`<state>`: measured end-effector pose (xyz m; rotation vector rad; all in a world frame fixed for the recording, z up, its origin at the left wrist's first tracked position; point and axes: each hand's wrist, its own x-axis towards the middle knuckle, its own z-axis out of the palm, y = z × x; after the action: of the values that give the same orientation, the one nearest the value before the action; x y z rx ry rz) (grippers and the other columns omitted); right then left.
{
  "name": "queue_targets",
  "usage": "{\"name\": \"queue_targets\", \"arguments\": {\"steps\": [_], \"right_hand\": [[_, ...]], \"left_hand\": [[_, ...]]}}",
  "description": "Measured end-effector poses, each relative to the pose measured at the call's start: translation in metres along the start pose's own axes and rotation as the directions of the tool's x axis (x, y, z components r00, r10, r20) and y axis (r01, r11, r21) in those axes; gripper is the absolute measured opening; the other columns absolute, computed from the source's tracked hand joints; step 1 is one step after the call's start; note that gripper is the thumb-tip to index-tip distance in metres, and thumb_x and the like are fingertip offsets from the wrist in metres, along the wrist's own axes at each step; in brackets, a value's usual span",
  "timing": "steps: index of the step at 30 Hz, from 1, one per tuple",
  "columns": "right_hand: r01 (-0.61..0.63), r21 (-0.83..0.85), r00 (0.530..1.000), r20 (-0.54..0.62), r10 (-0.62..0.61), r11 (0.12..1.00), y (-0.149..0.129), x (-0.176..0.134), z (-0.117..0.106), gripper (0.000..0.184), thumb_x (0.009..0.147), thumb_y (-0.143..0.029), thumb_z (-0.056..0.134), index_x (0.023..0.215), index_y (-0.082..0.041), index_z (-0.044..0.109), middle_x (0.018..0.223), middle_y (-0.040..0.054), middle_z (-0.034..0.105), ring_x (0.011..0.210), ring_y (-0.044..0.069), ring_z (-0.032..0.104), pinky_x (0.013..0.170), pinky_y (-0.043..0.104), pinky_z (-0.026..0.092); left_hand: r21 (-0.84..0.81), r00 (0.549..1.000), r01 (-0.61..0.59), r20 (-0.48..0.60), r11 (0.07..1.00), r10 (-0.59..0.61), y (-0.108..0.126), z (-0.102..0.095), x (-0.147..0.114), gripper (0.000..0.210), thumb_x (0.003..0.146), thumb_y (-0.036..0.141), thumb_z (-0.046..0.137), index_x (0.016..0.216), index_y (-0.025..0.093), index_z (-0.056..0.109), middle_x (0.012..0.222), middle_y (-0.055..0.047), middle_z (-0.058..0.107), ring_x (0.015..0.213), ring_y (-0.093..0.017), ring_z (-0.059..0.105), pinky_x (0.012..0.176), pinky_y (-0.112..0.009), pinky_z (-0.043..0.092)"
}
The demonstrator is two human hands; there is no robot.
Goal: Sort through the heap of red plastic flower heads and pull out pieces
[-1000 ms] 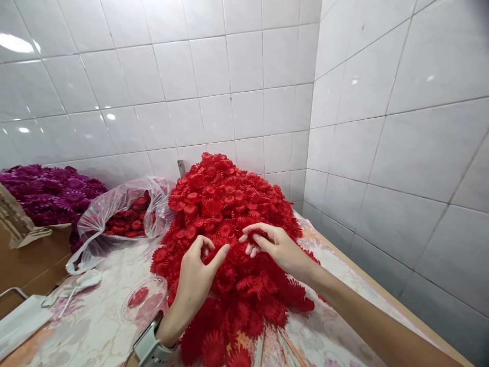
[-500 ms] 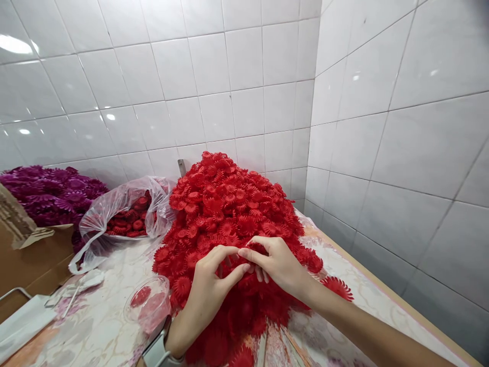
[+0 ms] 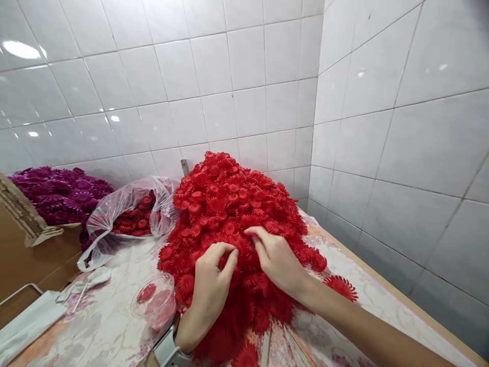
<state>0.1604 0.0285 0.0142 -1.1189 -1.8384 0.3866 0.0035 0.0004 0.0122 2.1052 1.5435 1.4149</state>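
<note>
A large heap of red artificial flowers (image 3: pixel 225 204) with narrow curled petals rises in front of me. My left hand (image 3: pixel 214 278) is at the front of the heap, thumb and index finger pinched at a red flower (image 3: pixel 241 245). Close by on the right, my right hand (image 3: pixel 278 260) has curled fingers at the flower's other side. The held flower blends into the red behind it, so its outline is hard to make out. A pale watch (image 3: pixel 168 346) is on my left wrist.
Left of the heap lies a clear plastic bag (image 3: pixel 101 224) with red flowers inside. Purple flowers (image 3: pixel 72 193) are piled behind a cardboard box (image 3: pixel 57 255). A clear round tub (image 3: pixel 153 300) and thin strips (image 3: pixel 266 344) lie on the floral tablecloth (image 3: pixel 110 321). Tiled walls (image 3: pixel 214 66) enclose the corner.
My hands, whose fingertips met half a second ago, have moved apart. The left has turned more upright and the right fingers have risen slightly. The view has shifted a little.
</note>
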Motion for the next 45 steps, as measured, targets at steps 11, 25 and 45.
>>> {"name": "queue_targets", "arguments": {"steps": [11, 25, 45], "right_hand": [[-0.208, 0.367, 0.978, 0.107, 0.181, 0.907, 0.017, 0.012, -0.012, 0.012, 0.079, -0.020, 0.034, 0.077, -0.018, 0.046, 0.062, -0.0036, 0.050, 0.050, 0.008, 0.040, 0.048, 0.021, 0.033], [-0.101, 0.169, 0.973, 0.224, 0.061, 0.981, -0.009, -0.006, 0.000, 0.028, 0.081, -0.025, 0.046, 0.054, -0.018, 0.042, 0.047, -0.0041, 0.047, 0.045, 0.009, 0.041, 0.046, 0.022, 0.030], [-0.028, 0.114, 0.941, 0.339, -0.013, 0.993, -0.015, -0.011, -0.010, 0.040, 0.088, -0.023, 0.030, 0.128, -0.021, 0.037, 0.053, -0.0063, 0.043, 0.049, 0.011, 0.043, 0.050, 0.022, 0.033]], "left_hand": [[0.119, 0.966, 0.245, -0.108, 0.962, -0.233, -0.025, 0.000, 0.015, 0.029, 0.069, 0.043, 0.053, 0.082, 0.019, 0.045, 0.063, 0.005, 0.046, 0.058, -0.016, 0.051, 0.057, -0.027, 0.039], [-0.095, 0.989, -0.071, 0.120, 0.993, 0.082, -0.004, 0.000, -0.001, 0.018, 0.076, 0.030, 0.057, 0.090, 0.020, 0.058, 0.078, 0.000, 0.062, 0.068, -0.014, 0.056, 0.064, -0.025, 0.043], [0.045, 0.978, -0.168, 0.132, 0.985, 0.161, -0.004, -0.002, 0.001, 0.016, 0.083, 0.025, 0.043, 0.072, 0.019, 0.052, 0.073, -0.001, 0.058, 0.069, -0.014, 0.054, 0.065, -0.026, 0.041]]}}
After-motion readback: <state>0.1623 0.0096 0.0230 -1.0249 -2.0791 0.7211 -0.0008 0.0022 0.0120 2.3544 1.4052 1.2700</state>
